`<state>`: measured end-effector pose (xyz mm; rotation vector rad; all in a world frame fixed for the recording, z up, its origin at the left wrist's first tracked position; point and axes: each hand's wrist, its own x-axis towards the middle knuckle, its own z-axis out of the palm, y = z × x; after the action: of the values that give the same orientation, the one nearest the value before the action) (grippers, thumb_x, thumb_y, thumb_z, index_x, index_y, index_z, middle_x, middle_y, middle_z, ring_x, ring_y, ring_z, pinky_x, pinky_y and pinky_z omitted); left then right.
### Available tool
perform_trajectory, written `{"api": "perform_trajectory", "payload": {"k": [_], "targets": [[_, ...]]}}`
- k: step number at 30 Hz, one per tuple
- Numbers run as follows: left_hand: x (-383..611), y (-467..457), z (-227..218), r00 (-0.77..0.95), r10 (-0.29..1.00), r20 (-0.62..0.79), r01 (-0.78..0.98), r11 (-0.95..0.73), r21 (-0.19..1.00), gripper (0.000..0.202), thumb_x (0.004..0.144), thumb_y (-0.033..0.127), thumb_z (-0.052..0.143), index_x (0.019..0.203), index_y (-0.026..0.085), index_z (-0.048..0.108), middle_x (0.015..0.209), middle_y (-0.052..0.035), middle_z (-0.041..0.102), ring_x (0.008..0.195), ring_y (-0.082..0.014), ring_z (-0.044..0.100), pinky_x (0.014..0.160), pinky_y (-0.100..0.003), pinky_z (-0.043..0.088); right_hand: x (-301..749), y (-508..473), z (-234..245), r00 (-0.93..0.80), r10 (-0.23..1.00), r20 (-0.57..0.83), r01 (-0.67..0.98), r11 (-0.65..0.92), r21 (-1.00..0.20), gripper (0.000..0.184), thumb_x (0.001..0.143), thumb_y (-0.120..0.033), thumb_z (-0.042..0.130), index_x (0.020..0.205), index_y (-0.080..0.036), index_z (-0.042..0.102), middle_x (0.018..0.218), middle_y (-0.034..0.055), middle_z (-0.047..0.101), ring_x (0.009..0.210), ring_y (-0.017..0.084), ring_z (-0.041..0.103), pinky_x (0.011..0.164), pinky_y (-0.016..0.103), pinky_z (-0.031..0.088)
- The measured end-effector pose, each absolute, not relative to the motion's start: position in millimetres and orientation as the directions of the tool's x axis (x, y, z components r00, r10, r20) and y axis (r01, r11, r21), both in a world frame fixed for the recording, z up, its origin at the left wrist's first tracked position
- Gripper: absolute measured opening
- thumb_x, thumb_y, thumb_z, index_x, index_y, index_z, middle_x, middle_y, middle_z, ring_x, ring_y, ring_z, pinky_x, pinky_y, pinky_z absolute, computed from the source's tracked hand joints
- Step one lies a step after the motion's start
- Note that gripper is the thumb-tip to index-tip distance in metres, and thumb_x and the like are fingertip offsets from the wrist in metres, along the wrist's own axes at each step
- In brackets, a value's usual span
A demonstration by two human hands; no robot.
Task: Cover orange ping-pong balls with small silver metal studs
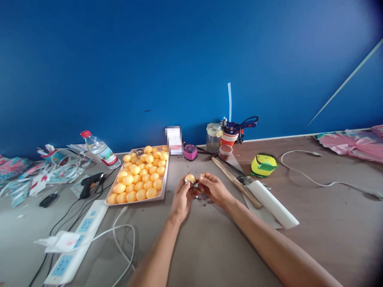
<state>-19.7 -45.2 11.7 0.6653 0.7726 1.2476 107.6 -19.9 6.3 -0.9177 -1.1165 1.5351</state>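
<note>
Between my two hands is an orange ball [190, 178] the size of a table tennis ball, with small shiny dark pieces around its lower part. My left hand [181, 198] wraps its fingers about the ball from the left. At its right side, the fingers of my right hand [212, 186] are pinched together by the shiny pieces; what exactly they grip is too small to make out. Small dark shiny bits [206, 200] lie scattered on the table beneath my hands. Left of them stands a shallow box [164, 187] filled with several similar orange balls [140, 185].
Left are a power strip [86, 231], a glue gun [89, 184], scissors [48, 199] and a water bottle [103, 150]. Right lie wooden sticks [236, 181], a white roll [273, 204] and a yellow-green item [263, 164]. A jar [214, 137] and tool cup [229, 139] stand by the blue wall.
</note>
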Motion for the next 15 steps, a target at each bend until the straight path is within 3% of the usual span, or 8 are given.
{"api": "perform_trajectory", "payload": {"k": [3, 5, 7, 10, 15], "targets": [[-22.0, -42.9, 15.8, 0.163, 0.974, -0.158, -0.628, 0.226, 0.745, 0.026, 0.077, 0.034, 0.061, 0.097, 0.018, 0.056, 0.087, -0.0034, 0.061, 0.061, -0.0122, 0.057, 0.067, -0.030, 0.046, 123.0, -9.9, 0.5, -0.058, 0.993, 0.106, 0.194, 0.115, -0.974, 0.021, 0.077, -0.038, 0.053, 0.078, -0.018, 0.057, 0.068, 0.0016, 0.057, 0.063, 0.015, 0.053, 0.061, 0.028, 0.041], [-23.9, -41.5, 16.3, 0.160, 0.970, -0.185, -0.661, 0.244, 0.709, 0.026, 0.077, 0.034, 0.061, 0.098, 0.018, 0.055, 0.085, -0.0033, 0.062, 0.060, -0.0121, 0.057, 0.068, -0.031, 0.046, 131.2, -5.9, -4.1, -0.020, 0.969, 0.245, 0.549, 0.216, -0.808, 0.019, 0.078, -0.030, 0.050, 0.087, -0.017, 0.061, 0.091, 0.0082, 0.060, 0.082, 0.019, 0.055, 0.074, 0.031, 0.042], [-25.4, -40.5, 15.7, 0.168, 0.969, -0.179, -0.698, 0.245, 0.672, 0.026, 0.078, 0.032, 0.060, 0.099, 0.019, 0.055, 0.083, -0.0031, 0.062, 0.061, -0.0127, 0.057, 0.070, -0.033, 0.046, 135.7, -5.6, -7.2, -0.054, 0.968, 0.243, 0.783, 0.192, -0.592, 0.025, 0.080, -0.028, 0.049, 0.099, -0.016, 0.061, 0.102, 0.0117, 0.058, 0.092, 0.022, 0.055, 0.080, 0.033, 0.039], [-27.0, -39.3, 14.1, 0.206, 0.966, -0.154, -0.749, 0.257, 0.611, 0.023, 0.078, 0.027, 0.060, 0.098, 0.018, 0.055, 0.082, -0.0029, 0.061, 0.061, -0.0125, 0.057, 0.071, -0.033, 0.046, 136.1, -8.9, -7.2, -0.110, 0.984, 0.140, 0.916, 0.155, -0.371, 0.029, 0.083, -0.033, 0.049, 0.104, -0.016, 0.061, 0.104, 0.0126, 0.058, 0.095, 0.024, 0.055, 0.081, 0.034, 0.037], [-28.5, -38.6, 13.0, 0.227, 0.963, -0.145, -0.772, 0.269, 0.577, 0.024, 0.076, 0.018, 0.060, 0.100, 0.019, 0.055, 0.085, -0.0029, 0.062, 0.061, -0.0105, 0.056, 0.072, -0.032, 0.046, 133.4, -11.4, -3.2, -0.154, 0.985, 0.081, 0.943, 0.171, -0.284, 0.021, 0.085, -0.027, 0.047, 0.096, -0.018, 0.062, 0.099, 0.0096, 0.061, 0.092, 0.021, 0.057, 0.077, 0.030, 0.034]]}}
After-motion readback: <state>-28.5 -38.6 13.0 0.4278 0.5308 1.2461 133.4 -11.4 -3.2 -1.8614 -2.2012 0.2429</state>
